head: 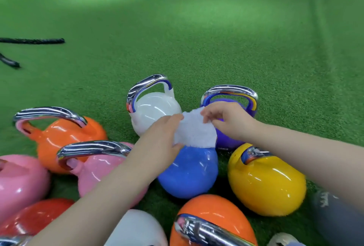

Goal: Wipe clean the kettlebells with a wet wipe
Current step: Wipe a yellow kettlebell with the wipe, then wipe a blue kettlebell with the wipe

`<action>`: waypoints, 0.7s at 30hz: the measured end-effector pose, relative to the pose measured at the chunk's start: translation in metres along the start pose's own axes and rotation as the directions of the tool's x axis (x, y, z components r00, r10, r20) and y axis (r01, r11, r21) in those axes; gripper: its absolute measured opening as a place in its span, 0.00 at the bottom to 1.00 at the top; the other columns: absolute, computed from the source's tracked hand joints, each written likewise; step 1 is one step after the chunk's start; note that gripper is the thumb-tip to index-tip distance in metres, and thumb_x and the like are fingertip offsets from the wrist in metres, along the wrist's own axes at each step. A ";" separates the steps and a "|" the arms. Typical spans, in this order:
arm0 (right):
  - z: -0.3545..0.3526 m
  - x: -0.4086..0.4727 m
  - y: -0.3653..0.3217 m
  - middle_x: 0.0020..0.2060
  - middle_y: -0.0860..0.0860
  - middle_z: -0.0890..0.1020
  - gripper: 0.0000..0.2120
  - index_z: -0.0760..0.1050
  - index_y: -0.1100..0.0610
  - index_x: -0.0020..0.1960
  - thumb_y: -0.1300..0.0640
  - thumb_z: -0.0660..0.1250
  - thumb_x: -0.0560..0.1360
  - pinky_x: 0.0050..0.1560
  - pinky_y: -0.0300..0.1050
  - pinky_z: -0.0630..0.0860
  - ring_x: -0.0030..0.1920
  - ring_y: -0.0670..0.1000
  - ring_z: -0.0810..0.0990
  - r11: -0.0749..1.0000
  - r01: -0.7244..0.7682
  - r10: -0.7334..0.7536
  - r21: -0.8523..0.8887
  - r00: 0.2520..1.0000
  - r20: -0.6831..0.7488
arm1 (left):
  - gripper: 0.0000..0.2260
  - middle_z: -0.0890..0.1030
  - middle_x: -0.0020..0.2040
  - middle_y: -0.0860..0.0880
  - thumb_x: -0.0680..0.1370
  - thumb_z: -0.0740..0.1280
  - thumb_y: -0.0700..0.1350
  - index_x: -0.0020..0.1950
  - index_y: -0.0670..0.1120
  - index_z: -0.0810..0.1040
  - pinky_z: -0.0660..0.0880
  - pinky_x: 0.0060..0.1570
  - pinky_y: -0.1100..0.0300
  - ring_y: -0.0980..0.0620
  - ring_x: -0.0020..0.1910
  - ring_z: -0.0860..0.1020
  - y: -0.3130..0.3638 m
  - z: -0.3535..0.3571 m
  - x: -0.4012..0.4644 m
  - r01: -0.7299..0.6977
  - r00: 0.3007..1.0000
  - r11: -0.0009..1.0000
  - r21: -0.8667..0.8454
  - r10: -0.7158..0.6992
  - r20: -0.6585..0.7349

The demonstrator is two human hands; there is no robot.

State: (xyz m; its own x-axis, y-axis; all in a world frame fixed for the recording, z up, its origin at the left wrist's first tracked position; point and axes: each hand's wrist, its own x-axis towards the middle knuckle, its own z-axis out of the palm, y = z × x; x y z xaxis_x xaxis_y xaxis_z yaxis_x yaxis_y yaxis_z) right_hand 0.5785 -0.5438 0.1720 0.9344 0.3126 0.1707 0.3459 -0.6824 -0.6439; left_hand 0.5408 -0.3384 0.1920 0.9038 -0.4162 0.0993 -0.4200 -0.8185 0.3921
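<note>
Forearms low; hands [197, 125] pinch wet wipe [196, 129].

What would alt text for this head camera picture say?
Two hands hold a white wipe over a blue kettlebell, among orange, pink, white, purple and yellow kettlebells on green turf.

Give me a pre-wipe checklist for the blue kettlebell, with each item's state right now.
1. Wipe in hand: ok, left hand and right hand both pinch it.
2. Wipe spread out: ok, it hangs open between the hands.
3. Wipe over the blue kettlebell: ok, it covers the top.
4. Blue kettlebell's handle reachable: cannot tell, hidden under the wipe.
5. Wipe wet enough: cannot tell.
6. Room around it: not ok, the yellow kettlebell and pink kettlebell crowd its sides.
</note>
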 end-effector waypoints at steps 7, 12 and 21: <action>0.010 0.025 -0.007 0.41 0.55 0.83 0.13 0.81 0.59 0.45 0.69 0.60 0.69 0.50 0.51 0.75 0.44 0.57 0.80 0.985 0.021 0.010 -0.170 0.984 0.176 | 0.17 0.76 0.59 0.48 0.74 0.69 0.43 0.63 0.45 0.74 0.66 0.54 0.61 0.47 0.55 0.75 -0.015 0.007 -0.018 0.106 0.973 0.989 -0.099 -0.124 -0.196; 0.009 0.038 -0.021 0.24 0.41 0.75 0.13 0.81 0.59 0.43 0.70 0.60 0.68 0.34 0.27 0.67 0.31 0.38 0.74 0.980 -0.011 0.066 -0.199 0.959 0.274 | 0.11 0.77 0.56 0.45 0.75 0.67 0.38 0.57 0.41 0.77 0.63 0.52 0.67 0.48 0.54 0.74 -0.012 0.011 0.009 0.083 0.963 0.975 -0.206 -0.132 -0.236; 0.029 0.048 -0.021 0.26 0.42 0.72 0.12 0.79 0.57 0.39 0.69 0.59 0.68 0.31 0.31 0.63 0.29 0.43 0.69 0.972 0.024 0.035 -0.232 0.968 0.249 | 0.21 0.77 0.55 0.45 0.75 0.65 0.57 0.62 0.46 0.73 0.67 0.54 0.54 0.44 0.57 0.72 -0.022 0.035 0.038 0.123 0.977 0.979 0.160 -0.148 0.156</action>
State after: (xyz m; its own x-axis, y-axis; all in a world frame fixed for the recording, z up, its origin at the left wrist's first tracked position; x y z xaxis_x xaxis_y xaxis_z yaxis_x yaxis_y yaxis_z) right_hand 0.6134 -0.4950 0.1720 0.8955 0.4430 -0.0434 0.3786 -0.8093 -0.4491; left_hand 0.5814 -0.3503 0.1553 0.9321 -0.3470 -0.1038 -0.3133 -0.9163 0.2496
